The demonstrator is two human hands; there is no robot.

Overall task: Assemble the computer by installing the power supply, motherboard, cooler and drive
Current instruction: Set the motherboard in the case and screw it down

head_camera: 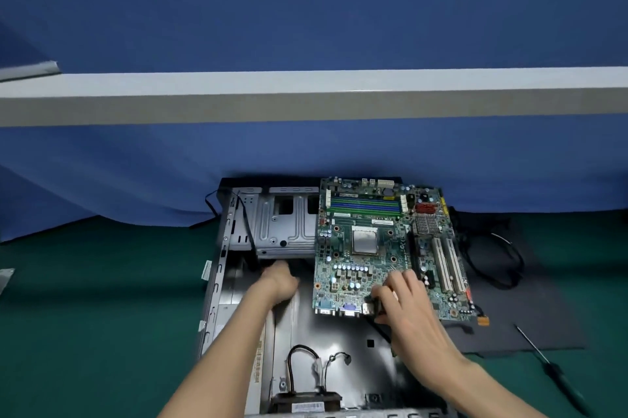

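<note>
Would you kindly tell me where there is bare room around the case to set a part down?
Widest: the green mat left of the case, bare up to the blue cloth. Smaller: the dark mat between the motherboard and the screwdriver. Crowded: the dark mat's far end, with the black cable coiled on it.

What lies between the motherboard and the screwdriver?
A bare stretch of dark mat, plus a small orange connector at the motherboard's corner, seen in head view.
</note>
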